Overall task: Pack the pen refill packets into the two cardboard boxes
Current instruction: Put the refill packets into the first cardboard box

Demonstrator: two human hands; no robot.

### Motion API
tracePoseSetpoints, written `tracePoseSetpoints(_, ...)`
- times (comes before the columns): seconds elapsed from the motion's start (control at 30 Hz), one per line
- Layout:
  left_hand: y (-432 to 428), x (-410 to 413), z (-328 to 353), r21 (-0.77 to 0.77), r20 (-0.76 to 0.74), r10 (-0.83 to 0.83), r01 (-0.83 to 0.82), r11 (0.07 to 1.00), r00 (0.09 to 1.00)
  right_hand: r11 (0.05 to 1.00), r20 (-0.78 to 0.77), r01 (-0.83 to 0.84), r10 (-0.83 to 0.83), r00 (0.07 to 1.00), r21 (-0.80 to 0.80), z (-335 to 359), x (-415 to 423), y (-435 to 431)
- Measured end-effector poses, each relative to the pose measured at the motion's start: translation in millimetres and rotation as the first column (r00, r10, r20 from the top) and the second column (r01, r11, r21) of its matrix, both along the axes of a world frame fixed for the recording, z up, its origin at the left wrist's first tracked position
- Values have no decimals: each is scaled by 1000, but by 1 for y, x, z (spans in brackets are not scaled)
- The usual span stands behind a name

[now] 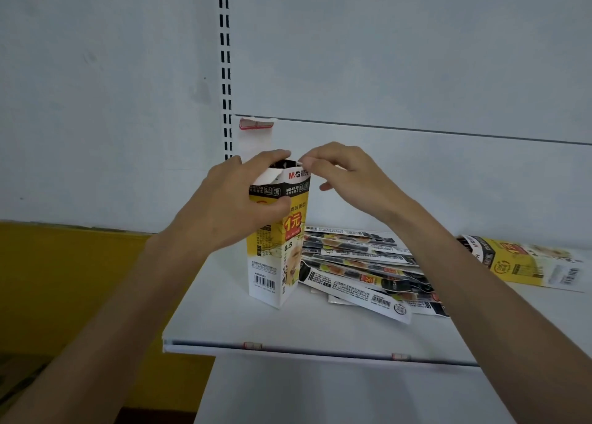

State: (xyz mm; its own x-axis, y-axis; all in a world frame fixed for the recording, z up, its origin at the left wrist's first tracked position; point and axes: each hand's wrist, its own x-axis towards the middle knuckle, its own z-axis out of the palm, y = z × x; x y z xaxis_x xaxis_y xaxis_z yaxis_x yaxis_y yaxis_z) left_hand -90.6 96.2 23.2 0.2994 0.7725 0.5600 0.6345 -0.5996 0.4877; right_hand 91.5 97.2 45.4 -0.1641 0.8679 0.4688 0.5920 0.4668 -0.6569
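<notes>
Left hand (237, 199): wrapped round the upper part of the upright cardboard box (275, 263), thumb laid across the front face, fingers curled over the far side by the open top. Right hand (346, 173): raised level with the left, wrist bent, thumb and forefinger pinching the top edge of the same box at its corner, the other fingers loosely spread. Upright cardboard box: tall, narrow, printed yellow, white and black, with a barcode low on one side; it stands on the white shelf (320, 327) directly under both hands. Its top is open, with one white flap folded outward beneath the left fingers; the interior shows dark, contents not discernible. Pen refill packets (362, 269): a loose overlapping pile of long, flat black-and-white sleeves with barcodes, lying on the shelf below the right wrist and touching the box's base. Second cardboard box (525, 260): same printing, lying on its side well to the right of the right forearm; contents not discernible. Slotted upright (226, 71) and red price-label holder (256, 123): on the back panel above the left hand.
</notes>
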Motion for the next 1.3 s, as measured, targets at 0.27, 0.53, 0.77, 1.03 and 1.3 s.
tracePoseSetpoints(0.27,1,0,2,-17,12,-21,22,1000,1000,991,-49,123,-120,992,59,-26,37,18)
tracePoseSetpoints(0.53,0,2,1,-14,-3,-9,9,1000,1000,931,485,250,-95,869,-265,-77,60,36)
tracePoseSetpoints(0.77,-5,3,0,-27,21,-8,9,1000,1000,893,549,403,-239,801,-199,-55,75,62)
tracePoseSetpoints(1.03,-3,2,3,-35,31,26,-25,999,999,836,567,481,-270,778,-263,-92,69,81)
tracePoseSetpoints(1.3,-2,3,1,-29,21,8,-7,1000,1000,887,238,385,-328,914,-256,-70,71,74)
